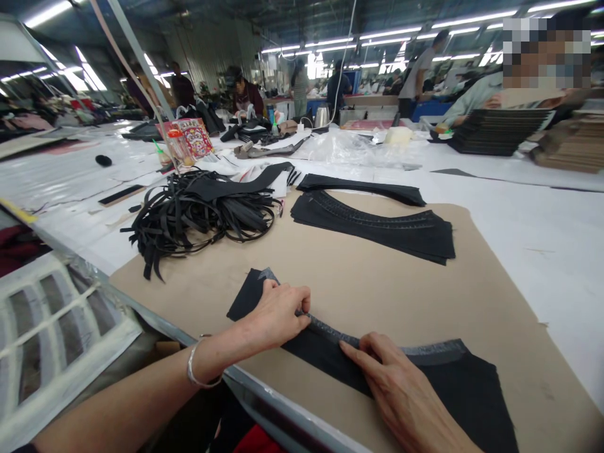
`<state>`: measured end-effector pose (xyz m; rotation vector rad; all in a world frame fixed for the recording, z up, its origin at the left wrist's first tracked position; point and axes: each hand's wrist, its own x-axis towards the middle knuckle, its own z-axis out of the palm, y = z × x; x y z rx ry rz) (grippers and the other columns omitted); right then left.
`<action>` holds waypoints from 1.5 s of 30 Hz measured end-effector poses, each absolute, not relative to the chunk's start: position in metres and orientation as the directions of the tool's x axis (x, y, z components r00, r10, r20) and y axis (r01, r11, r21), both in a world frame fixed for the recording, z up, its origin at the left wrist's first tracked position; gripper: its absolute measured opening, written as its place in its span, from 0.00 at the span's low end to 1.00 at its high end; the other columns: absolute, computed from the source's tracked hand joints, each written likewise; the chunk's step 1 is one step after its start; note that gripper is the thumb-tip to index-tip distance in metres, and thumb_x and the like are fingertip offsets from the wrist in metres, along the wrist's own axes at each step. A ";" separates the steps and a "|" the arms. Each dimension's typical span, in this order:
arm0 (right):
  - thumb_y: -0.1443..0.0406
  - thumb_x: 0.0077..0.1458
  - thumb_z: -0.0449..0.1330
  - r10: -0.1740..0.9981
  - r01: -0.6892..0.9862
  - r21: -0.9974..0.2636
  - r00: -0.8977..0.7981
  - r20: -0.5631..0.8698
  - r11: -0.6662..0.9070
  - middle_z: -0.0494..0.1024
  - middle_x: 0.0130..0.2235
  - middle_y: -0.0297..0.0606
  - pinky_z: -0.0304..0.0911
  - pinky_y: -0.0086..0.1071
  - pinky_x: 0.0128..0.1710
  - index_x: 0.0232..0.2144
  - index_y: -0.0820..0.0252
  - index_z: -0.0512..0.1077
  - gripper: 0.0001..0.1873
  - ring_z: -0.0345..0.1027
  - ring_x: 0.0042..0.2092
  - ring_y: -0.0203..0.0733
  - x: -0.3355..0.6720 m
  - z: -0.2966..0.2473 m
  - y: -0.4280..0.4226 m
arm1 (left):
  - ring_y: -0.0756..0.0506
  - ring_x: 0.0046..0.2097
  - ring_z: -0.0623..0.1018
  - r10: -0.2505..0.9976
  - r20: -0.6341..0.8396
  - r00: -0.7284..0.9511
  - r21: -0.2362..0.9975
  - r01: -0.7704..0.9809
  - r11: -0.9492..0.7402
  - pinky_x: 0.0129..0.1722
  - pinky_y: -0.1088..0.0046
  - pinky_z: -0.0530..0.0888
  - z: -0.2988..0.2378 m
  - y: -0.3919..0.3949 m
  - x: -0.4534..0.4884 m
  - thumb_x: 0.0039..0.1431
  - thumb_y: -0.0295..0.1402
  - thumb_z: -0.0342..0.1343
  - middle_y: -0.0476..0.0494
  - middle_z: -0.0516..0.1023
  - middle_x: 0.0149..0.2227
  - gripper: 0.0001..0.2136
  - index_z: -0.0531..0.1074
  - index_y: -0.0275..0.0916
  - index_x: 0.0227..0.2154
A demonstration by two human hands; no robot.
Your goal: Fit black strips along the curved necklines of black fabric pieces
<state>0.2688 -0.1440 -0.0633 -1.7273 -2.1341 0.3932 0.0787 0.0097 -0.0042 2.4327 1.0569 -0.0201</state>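
A long, curved black fabric piece (321, 352) lies on the brown sheet in front of me, with a grey, shiny band along its far edge. My left hand (278, 311), a silver bangle at its wrist, is closed on that edge left of the middle, fingers curled and thumb against the fold. Farther right, my right hand (396, 377) rests palm down on the same piece; its fingers are bent and pressed at the banded edge. Its fingertips are partly hidden. Beyond my hands lies a stack of similar black pieces (368, 220) with marked curved bands.
A tangled heap of black strips (207, 214) sits on the left of the brown sheet (377, 289). The table's metal edge (170, 333) runs along my side. Farther off are clear plastic (340, 148), stacked dark panels (500, 131) and several people at work.
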 end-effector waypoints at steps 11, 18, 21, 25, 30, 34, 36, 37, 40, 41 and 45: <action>0.75 0.58 0.45 0.966 0.863 -0.436 -0.216 0.140 0.257 0.69 0.39 0.40 0.67 0.33 0.38 0.51 0.54 0.68 0.23 0.66 0.38 0.39 0.269 -0.065 -0.141 | 0.45 0.36 0.74 0.692 -0.230 0.684 0.331 0.724 -0.605 0.42 0.64 0.56 -0.017 0.017 0.084 0.49 0.29 0.55 0.49 0.76 0.30 0.02 0.71 0.40 0.28; 0.78 0.51 0.45 0.940 0.886 -0.331 -0.260 0.222 0.323 0.70 0.40 0.44 0.68 0.38 0.40 0.47 0.60 0.70 0.25 0.66 0.39 0.43 0.250 -0.054 -0.127 | 0.44 0.36 0.74 0.702 -0.214 0.679 0.306 0.729 -0.612 0.41 0.64 0.57 -0.016 0.014 0.087 0.49 0.28 0.55 0.49 0.75 0.31 0.04 0.68 0.39 0.30; 0.80 0.49 0.45 0.934 0.884 -0.319 -0.281 0.220 0.341 0.70 0.43 0.45 0.67 0.39 0.43 0.53 0.62 0.65 0.29 0.65 0.41 0.44 0.230 -0.057 -0.116 | 0.44 0.37 0.74 0.705 -0.204 0.679 0.295 0.730 -0.617 0.41 0.64 0.57 -0.016 0.015 0.086 0.49 0.28 0.56 0.49 0.75 0.31 0.06 0.67 0.39 0.31; 0.80 0.46 0.47 0.939 0.914 -0.249 -0.272 0.209 0.320 0.70 0.43 0.45 0.68 0.41 0.43 0.55 0.64 0.63 0.32 0.65 0.42 0.46 0.214 -0.069 -0.108 | 0.43 0.40 0.74 0.724 -0.192 0.662 0.290 0.743 -0.603 0.44 0.63 0.57 -0.013 0.027 0.074 0.50 0.32 0.58 0.49 0.76 0.32 0.07 0.68 0.40 0.33; 0.80 0.45 0.48 0.930 0.926 -0.187 -0.282 0.237 0.328 0.71 0.42 0.45 0.69 0.41 0.43 0.53 0.65 0.66 0.31 0.65 0.41 0.47 0.213 -0.072 -0.107 | 0.44 0.40 0.74 0.758 -0.212 0.617 0.298 0.780 -0.551 0.44 0.62 0.57 -0.007 0.050 0.056 0.52 0.31 0.56 0.50 0.77 0.32 0.02 0.70 0.39 0.30; 0.80 0.45 0.48 0.925 0.927 -0.166 -0.294 0.243 0.338 0.71 0.42 0.47 0.69 0.43 0.41 0.52 0.68 0.67 0.30 0.65 0.41 0.48 0.213 -0.072 -0.106 | 0.45 0.39 0.74 0.753 -0.228 0.618 0.313 0.778 -0.544 0.45 0.62 0.58 -0.010 0.058 0.053 0.51 0.30 0.58 0.52 0.77 0.32 0.01 0.72 0.40 0.28; 0.79 0.45 0.49 0.922 0.926 -0.170 -0.289 0.259 0.338 0.71 0.41 0.47 0.70 0.42 0.40 0.52 0.68 0.68 0.30 0.65 0.40 0.47 0.213 -0.073 -0.105 | 0.45 0.39 0.74 0.757 -0.226 0.613 0.312 0.782 -0.539 0.46 0.62 0.58 -0.012 0.059 0.054 0.50 0.31 0.59 0.52 0.77 0.32 0.02 0.72 0.40 0.28; 0.79 0.45 0.49 0.919 0.926 -0.172 -0.284 0.272 0.337 0.71 0.41 0.46 0.70 0.42 0.40 0.52 0.68 0.68 0.29 0.65 0.40 0.47 0.213 -0.074 -0.105 | 0.44 0.39 0.74 0.760 -0.225 0.609 0.311 0.784 -0.536 0.46 0.61 0.58 -0.014 0.059 0.055 0.50 0.31 0.60 0.52 0.77 0.32 0.03 0.72 0.40 0.28; 0.79 0.46 0.49 0.912 0.927 -0.172 -0.272 0.307 0.334 0.71 0.41 0.45 0.69 0.42 0.40 0.51 0.67 0.69 0.29 0.64 0.40 0.46 0.213 -0.077 -0.104 | 0.44 0.40 0.74 0.769 -0.219 0.601 0.306 0.790 -0.530 0.47 0.61 0.58 -0.016 0.059 0.056 0.49 0.31 0.61 0.51 0.76 0.33 0.04 0.72 0.40 0.29; 0.79 0.45 0.49 0.910 0.926 -0.171 -0.274 0.312 0.337 0.71 0.40 0.45 0.69 0.42 0.40 0.51 0.67 0.69 0.29 0.64 0.40 0.46 0.213 -0.078 -0.104 | 0.43 0.40 0.74 0.771 -0.215 0.599 0.304 0.792 -0.530 0.47 0.61 0.58 -0.016 0.059 0.056 0.49 0.31 0.62 0.51 0.76 0.33 0.05 0.71 0.40 0.29; 0.79 0.44 0.49 0.907 0.926 -0.166 -0.273 0.322 0.338 0.71 0.39 0.44 0.68 0.40 0.38 0.50 0.66 0.69 0.29 0.64 0.39 0.45 0.214 -0.078 -0.105 | 0.43 0.40 0.73 0.776 -0.210 0.595 0.300 0.794 -0.528 0.46 0.60 0.58 -0.015 0.059 0.056 0.48 0.31 0.63 0.50 0.76 0.33 0.07 0.70 0.40 0.30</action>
